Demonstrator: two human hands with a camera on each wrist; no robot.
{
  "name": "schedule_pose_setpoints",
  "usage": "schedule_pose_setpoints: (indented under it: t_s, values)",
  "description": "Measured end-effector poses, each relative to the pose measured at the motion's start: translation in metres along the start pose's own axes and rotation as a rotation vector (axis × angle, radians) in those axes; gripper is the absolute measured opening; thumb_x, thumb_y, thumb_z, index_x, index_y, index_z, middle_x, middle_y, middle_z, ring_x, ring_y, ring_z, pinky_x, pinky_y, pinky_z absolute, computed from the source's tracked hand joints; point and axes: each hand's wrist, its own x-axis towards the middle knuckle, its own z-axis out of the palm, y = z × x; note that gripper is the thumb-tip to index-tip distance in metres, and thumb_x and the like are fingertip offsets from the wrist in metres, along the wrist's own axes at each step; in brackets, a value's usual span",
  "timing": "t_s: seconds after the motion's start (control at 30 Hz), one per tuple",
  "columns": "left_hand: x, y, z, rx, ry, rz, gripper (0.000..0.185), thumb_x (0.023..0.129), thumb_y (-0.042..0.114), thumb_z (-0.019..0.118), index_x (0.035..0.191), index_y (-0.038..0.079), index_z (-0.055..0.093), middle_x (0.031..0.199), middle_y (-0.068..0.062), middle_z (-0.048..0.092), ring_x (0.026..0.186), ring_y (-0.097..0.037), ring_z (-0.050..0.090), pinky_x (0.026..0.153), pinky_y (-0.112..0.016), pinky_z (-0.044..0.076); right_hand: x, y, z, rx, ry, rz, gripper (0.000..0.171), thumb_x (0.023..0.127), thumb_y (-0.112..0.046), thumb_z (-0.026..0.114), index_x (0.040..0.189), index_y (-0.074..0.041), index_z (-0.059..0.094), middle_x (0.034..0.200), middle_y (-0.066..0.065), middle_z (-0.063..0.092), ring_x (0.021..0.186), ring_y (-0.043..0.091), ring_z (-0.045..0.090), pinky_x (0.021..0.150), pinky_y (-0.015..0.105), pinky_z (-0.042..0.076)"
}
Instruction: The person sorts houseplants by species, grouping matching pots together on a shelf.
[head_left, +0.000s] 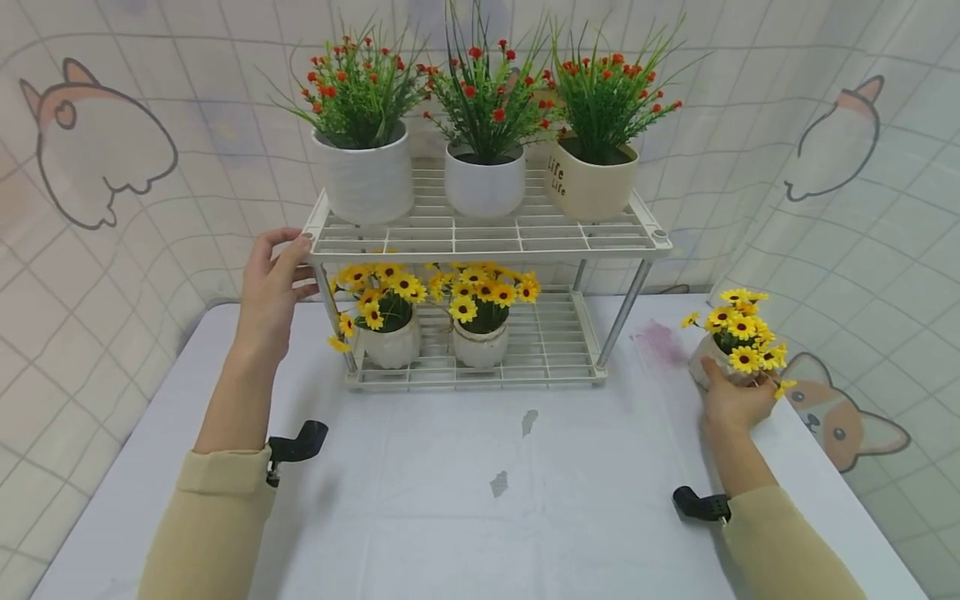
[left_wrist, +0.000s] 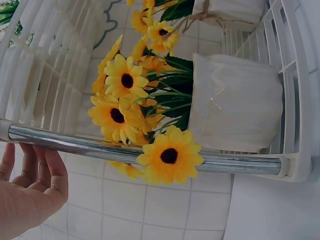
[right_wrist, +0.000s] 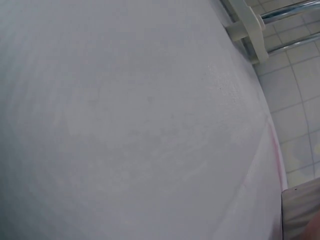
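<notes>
A white two-tier wire rack with metal posts stands at the back of the table. My left hand grips its upper left corner, thumb on the shelf edge and fingers by the post; in the left wrist view the fingers curl beside the metal post. Far to the right of the rack, my right hand holds a small whitish pot of yellow flowers. Only a corner of that pot shows in the right wrist view.
Three pots of red flowers and grass, one ribbed white, one plain white and one cream, stand on the upper shelf. Below are two yellow-flowered pots, left and right. A white cloth covers the table; a patterned curtain hangs behind.
</notes>
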Motion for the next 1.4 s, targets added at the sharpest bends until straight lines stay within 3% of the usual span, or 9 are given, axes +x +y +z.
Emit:
schedule_pose_setpoints:
  t_s: [0.17, 0.67, 0.9, 1.17, 1.4]
  values:
    - [0.0, 0.002, 0.0, 0.001, 0.003, 0.002, 0.035, 0.108, 0.041, 0.051, 0.137, 0.022, 0.049, 0.126, -0.007, 0.061, 0.11, -0.021, 0.058, 0.094, -0.037, 0.046, -0.004, 0.0, 0.0, -0.06, -0.001, 0.006, 0.106, 0.086, -0.04, 0.083, 0.162, -0.014, 0.015, 0.167, 0.001, 0.014, 0.152, 0.008, 0.014, 0.116, 0.016, 0.018]
    - [0.0, 0.002, 0.0, -0.005, 0.003, -0.005, 0.033, 0.108, 0.04, 0.051, 0.135, 0.022, 0.05, 0.121, -0.004, 0.062, 0.108, -0.021, 0.059, 0.092, -0.035, 0.046, -0.028, -0.003, -0.009, -0.056, -0.036, 0.016, 0.107, 0.086, -0.04, 0.083, 0.163, -0.017, 0.012, 0.166, 0.003, 0.017, 0.153, 0.013, 0.016, 0.117, 0.019, 0.021]
    - [0.001, 0.0, -0.001, 0.001, 0.003, -0.009, 0.033, 0.108, 0.041, 0.051, 0.135, 0.023, 0.05, 0.121, -0.003, 0.062, 0.108, -0.02, 0.058, 0.092, -0.035, 0.047, -0.052, -0.003, -0.014, -0.108, -0.081, -0.057, 0.115, 0.085, -0.042, 0.084, 0.164, -0.012, 0.008, 0.163, 0.012, 0.02, 0.15, 0.023, 0.023, 0.116, 0.027, 0.03]
    - [0.001, 0.0, 0.0, 0.0, 0.004, -0.012, 0.033, 0.108, 0.041, 0.051, 0.135, 0.023, 0.05, 0.124, -0.008, 0.061, 0.109, -0.021, 0.058, 0.093, -0.036, 0.046, -0.082, -0.002, -0.017, -0.159, -0.145, -0.135, 0.111, 0.083, -0.041, 0.087, 0.162, -0.007, 0.017, 0.16, 0.016, 0.024, 0.138, 0.028, 0.032, 0.108, 0.031, 0.039]
    - [0.001, -0.002, 0.0, 0.011, 0.003, -0.013, 0.035, 0.108, 0.042, 0.05, 0.137, 0.023, 0.049, 0.127, -0.008, 0.06, 0.11, -0.021, 0.058, 0.095, -0.037, 0.047, -0.109, -0.002, -0.017, -0.153, -0.234, -0.286, 0.093, 0.086, -0.029, 0.086, 0.159, -0.013, 0.031, 0.159, 0.0, 0.036, 0.142, 0.013, 0.033, 0.114, 0.026, 0.033]
